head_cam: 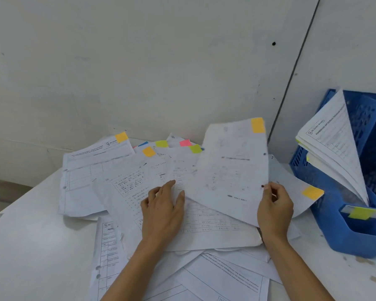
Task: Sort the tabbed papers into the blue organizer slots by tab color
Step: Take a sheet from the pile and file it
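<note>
A loose pile of white tabbed papers (139,187) covers the white table, with orange, green, pink and blue tabs showing along its far edge. My right hand (274,207) pinches the right edge of one sheet (230,170) with an orange tab (257,125), raised and tilted above the pile. My left hand (163,205) rests flat on the pile, fingers straight. The blue organizer (339,218) stands at the right, holding several papers (332,146) in one slot, with a green tab (361,212) on its front.
Another orange-tabbed sheet (312,192) lies between the raised sheet and the organizer. A white wall (161,61) rises right behind the table (30,246). More forms spill toward the table's near edge (215,279).
</note>
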